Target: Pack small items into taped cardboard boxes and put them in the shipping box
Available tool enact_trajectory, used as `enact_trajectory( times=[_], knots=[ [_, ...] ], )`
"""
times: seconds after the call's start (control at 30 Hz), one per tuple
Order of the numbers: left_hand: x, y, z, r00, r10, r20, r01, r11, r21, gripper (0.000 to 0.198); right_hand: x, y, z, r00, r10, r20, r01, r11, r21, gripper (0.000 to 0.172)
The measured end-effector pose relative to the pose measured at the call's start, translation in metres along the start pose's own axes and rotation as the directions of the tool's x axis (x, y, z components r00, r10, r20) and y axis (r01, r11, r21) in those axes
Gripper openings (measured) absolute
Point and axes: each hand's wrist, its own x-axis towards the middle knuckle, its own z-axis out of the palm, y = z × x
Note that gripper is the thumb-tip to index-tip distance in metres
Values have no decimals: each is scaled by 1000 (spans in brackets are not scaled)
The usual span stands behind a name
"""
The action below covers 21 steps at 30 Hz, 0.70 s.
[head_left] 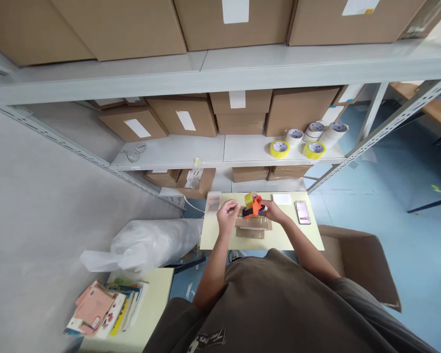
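In my right hand is an orange and dark tape dispenser, gripped by its side. It carries a yellow tape roll and is raised over the table. My left hand is just left of the dispenser, with thumb and fingertips pinched together. Whatever lies between those fingertips is too small to make out. Below both hands, small cardboard boxes with shiny clear tape or wrap lie on the pale table, partly hidden by the dispenser.
A phone and white paper lie at the table's right. Tape rolls stand on the shelf among cardboard boxes. An open carton sits right, a wrapped plastic bundle left, near books.
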Motion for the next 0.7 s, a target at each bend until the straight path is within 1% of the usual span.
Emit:
enact_trajectory(
  times=[0.07,0.13,0.2,0.23,0.3,0.33,0.37,0.4,0.47,0.5,0.53,0.57,0.63,0.7],
  knots=[
    [0,1,-3,997,83,-8,-82,992,94,31,0,-2,-1,1000,2,18,-2,1000,-7,23],
    [-1,0,-5,988,154,-3,-152,978,141,30,1,-4,-1,999,-1,36,2,1000,-15,25],
    [-3,-5,-3,985,172,-18,-168,978,126,32,2,-5,-1,999,-10,48,12,999,-35,26],
    [-3,-9,-2,987,156,-45,-151,984,92,34,2,-6,-2,998,-16,54,19,999,-47,26],
    [0,-18,1,991,66,-119,-71,997,-35,41,3,-9,-3,997,-31,70,36,997,-67,26],
    [3,-22,1,991,-3,-136,-13,992,-123,45,3,-11,-3,996,-39,83,45,996,-72,26],
    [6,-25,2,989,-80,-125,52,975,-217,50,4,-12,-4,994,-45,98,53,996,-75,26],
    [11,-28,1,984,-156,-84,124,945,-304,54,4,-14,-4,992,-49,115,58,995,-75,25],
    [21,-31,-3,961,-274,47,267,865,-425,61,5,-17,-3,989,-48,142,59,995,-80,23],
    [26,-31,-6,945,-310,101,321,830,-457,62,6,-18,-3,988,-45,149,58,995,-85,22],
    [30,-31,-9,933,-335,131,355,805,-475,62,6,-19,-3,988,-44,150,58,994,-91,21],
    [33,-31,-12,925,-353,138,374,792,-483,61,7,-20,-2,988,-45,147,60,994,-96,21],
    [37,-31,-17,917,-385,99,385,798,-464,57,7,-21,-2,989,-56,134,69,993,-95,23],
    [38,-32,-20,894,-444,62,433,819,-376,54,7,-23,-3,990,-72,123,82,993,-82,26]
  ],
)
